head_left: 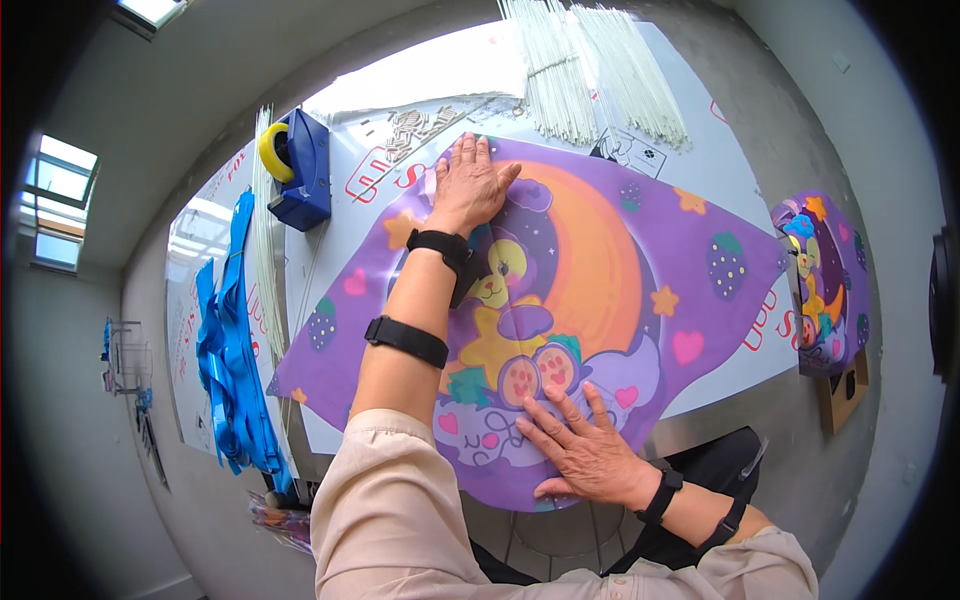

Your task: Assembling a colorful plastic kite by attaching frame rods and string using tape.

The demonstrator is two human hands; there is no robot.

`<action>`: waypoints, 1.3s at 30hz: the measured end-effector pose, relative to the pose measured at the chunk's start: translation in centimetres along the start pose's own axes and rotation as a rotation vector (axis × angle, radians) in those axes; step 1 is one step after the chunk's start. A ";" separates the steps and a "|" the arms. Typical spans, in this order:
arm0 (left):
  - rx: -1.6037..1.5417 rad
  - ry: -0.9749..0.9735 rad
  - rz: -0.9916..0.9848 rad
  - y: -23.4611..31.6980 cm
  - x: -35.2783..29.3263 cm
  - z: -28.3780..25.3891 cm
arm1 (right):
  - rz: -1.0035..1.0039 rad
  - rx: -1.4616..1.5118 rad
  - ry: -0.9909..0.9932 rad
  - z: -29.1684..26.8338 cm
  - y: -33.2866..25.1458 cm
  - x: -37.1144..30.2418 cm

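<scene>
Spread over the table is a purple diamond-shaped kite sail (722, 300), printed with a cartoon bear, an orange crescent moon, stars, hearts and strawberries. My left hand (468, 186) lies flat by its far corner, fingers stretched forward and thumb out to the side. Lower down, my right hand (588, 450) rests palm down on the sail beside the bear's printed feet, its fingers spread. Neither hand grips anything. My left forearm crosses the sail and hides part of the print. Black bands circle both forearms.
Left of the sail stand a blue tape dispenser (304, 170) with yellow tape and a heap of blue strips (228, 350). Bundles of thin white rods (630, 80) and small loose pieces (408, 130) lie at the far side. More printed purple fabric (830, 285) hangs at right above a cardboard box (846, 395).
</scene>
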State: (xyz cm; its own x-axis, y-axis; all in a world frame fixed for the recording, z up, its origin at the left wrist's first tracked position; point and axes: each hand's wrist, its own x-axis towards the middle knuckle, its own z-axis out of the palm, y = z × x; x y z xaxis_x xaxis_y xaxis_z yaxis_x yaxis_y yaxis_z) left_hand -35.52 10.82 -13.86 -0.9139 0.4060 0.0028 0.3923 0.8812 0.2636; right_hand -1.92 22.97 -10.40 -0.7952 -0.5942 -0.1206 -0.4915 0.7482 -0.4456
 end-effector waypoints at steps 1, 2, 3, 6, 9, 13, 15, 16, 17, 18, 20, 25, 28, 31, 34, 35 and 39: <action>0.001 -0.008 -0.012 -0.2 0.7 -0.1 | -0.001 0.001 -0.002 0.0 -0.1 0.0; 0.003 -0.016 -0.024 -0.4 1.2 -0.2 | 0.000 0.008 0.000 0.0 -0.2 0.0; 0.039 -0.055 -0.024 -0.1 1.8 -0.1 | 0.014 0.015 -0.003 0.1 0.0 -0.1; 0.010 -0.100 -0.041 -1.0 2.9 -1.4 | 0.012 0.018 0.035 0.4 -0.4 0.8; 0.010 -0.092 0.001 -1.3 1.1 -2.1 | 0.036 0.055 0.061 0.7 -0.8 0.6; 0.134 -0.220 0.146 0.3 -5.6 -2.6 | 0.035 0.215 0.135 -0.7 -0.1 0.8; 0.192 -0.177 0.197 0.7 -9.1 -3.3 | 0.062 0.292 0.316 -1.7 1.3 2.0; 0.203 -0.161 0.213 1.2 -10.8 -3.7 | 0.101 0.393 0.422 -2.0 2.6 2.9; 0.198 -0.184 0.244 1.8 -12.3 -4.1 | 0.138 0.498 0.530 -2.0 3.9 4.3; 0.182 -0.202 0.285 2.5 -13.8 -4.0 | 0.129 0.533 0.604 -3.0 5.2 5.7; 0.161 -0.154 0.357 2.6 -16.2 -2.1 | 0.069 0.404 0.633 -3.2 8.4 9.2; 0.175 0.003 0.474 1.0 -17.7 0.7 | 0.167 0.131 0.210 -2.3 10.5 13.5; 0.243 -0.160 0.576 1.7 -20.0 -0.7 | 0.218 0.155 0.093 -2.6 9.1 13.0; 0.109 -0.169 0.708 4.0 -25.7 -0.9 | 0.255 -0.100 0.088 -2.9 8.3 12.0; 0.094 -0.309 0.696 5.6 -31.7 -1.9 | 0.268 -0.115 0.082 -4.1 5.8 11.4; 0.061 -0.337 0.686 6.3 -33.2 -2.0 | 0.270 -0.117 0.085 -4.1 6.0 11.5; 0.020 -0.445 0.693 7.6 -37.0 -2.8 | 0.212 -0.205 0.284 -2.0 7.1 11.4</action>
State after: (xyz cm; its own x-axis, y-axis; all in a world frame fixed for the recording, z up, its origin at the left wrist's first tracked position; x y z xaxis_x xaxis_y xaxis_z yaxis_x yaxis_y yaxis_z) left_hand 1.00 1.78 -9.24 -0.3386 0.9135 -0.2254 0.8578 0.3981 0.3250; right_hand -15.21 22.08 -13.20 -0.9390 -0.3364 0.0720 -0.3436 0.9059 -0.2475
